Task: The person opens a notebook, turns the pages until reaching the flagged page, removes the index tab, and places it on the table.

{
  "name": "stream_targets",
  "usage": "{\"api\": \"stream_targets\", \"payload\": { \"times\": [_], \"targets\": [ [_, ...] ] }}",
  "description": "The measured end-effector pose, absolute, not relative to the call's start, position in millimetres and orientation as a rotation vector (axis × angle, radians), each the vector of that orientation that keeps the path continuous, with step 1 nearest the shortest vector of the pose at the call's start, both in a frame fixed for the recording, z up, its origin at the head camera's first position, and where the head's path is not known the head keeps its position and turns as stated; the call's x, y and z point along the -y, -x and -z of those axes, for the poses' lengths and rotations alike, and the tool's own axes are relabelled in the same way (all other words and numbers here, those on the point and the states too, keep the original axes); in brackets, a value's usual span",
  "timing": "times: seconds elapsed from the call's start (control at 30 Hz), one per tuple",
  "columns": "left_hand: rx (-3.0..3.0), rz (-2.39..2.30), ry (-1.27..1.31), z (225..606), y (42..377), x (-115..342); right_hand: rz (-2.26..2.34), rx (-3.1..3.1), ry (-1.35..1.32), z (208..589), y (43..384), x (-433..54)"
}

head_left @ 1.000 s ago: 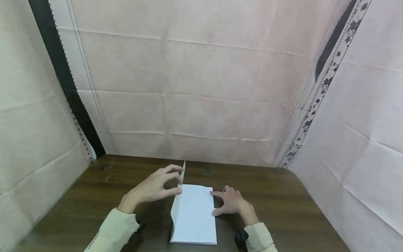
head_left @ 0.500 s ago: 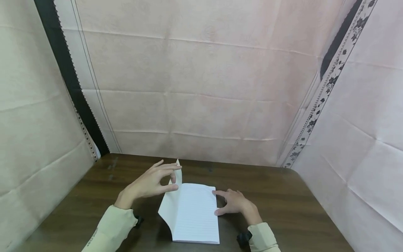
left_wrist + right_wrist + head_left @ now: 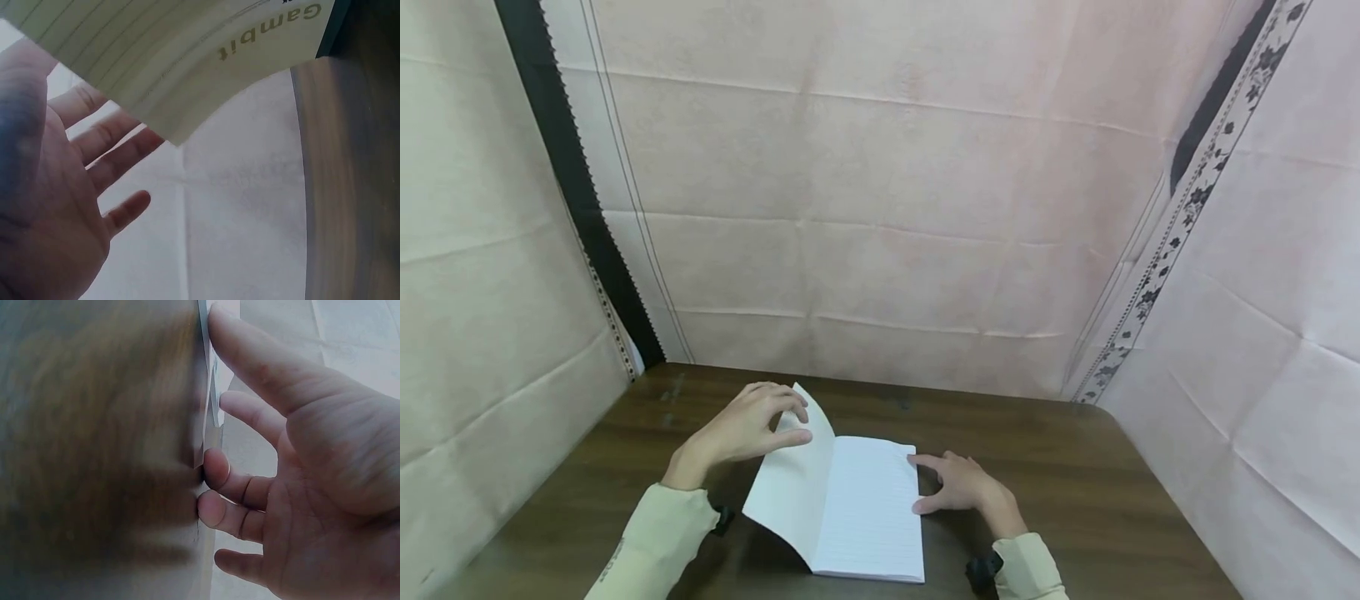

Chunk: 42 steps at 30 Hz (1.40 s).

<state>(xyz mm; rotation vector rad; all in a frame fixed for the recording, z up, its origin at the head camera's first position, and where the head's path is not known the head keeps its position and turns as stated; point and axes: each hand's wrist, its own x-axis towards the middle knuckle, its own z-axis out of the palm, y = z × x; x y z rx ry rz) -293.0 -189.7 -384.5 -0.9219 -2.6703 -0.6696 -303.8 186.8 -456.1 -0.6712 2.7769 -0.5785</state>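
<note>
A notebook [image 3: 871,508] with lined white pages lies open on the table. Its raised left leaf [image 3: 797,492] curves up from the fold and leans left. My left hand [image 3: 741,429] is at that leaf's upper part, thumb and bent fingers over its inner face. From the left wrist, the leaf [image 3: 169,81] shows lines and the word "Gambit", and hides the fingertips. My right hand [image 3: 958,483] rests at the notebook's right edge, with thumb and index finger touching it. In the right wrist view, the other fingers [image 3: 240,519] hang loosely beside the edge.
The brown wooden table [image 3: 1060,500] runs back to a pale fabric wall [image 3: 880,208]. Similar cloth panels [image 3: 1247,333] stand at either side. A black device [image 3: 981,573] is strapped on the right wrist.
The left leaf has swung from nearly upright over to the left, with my left hand moving along with it. My right hand stays at the right edge.
</note>
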Motion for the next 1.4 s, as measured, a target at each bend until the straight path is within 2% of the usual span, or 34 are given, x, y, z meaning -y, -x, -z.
{"api": "stream_targets", "payload": {
  "times": [0.23, 0.6, 1.03, 1.23, 1.4],
  "targets": [
    [2.826, 0.788, 0.862, 390, 295, 195, 0.584, -2.773, 0.679, 456, 303, -186],
    [2.996, 0.827, 0.918, 392, 293, 199, 0.567, -2.778, 0.676, 457, 303, -185],
    [3.147, 1.032, 1.081, 394, 294, 233, 0.543, -2.796, 0.691, 457, 305, -186],
    [3.363, 0.890, 0.920, 406, 292, 217, 0.560, -2.791, 0.711, 458, 304, -185],
    [3.428, 0.798, 0.894, 410, 290, 197, 0.568, -2.791, 0.700, 459, 304, -183]
  ]
}}
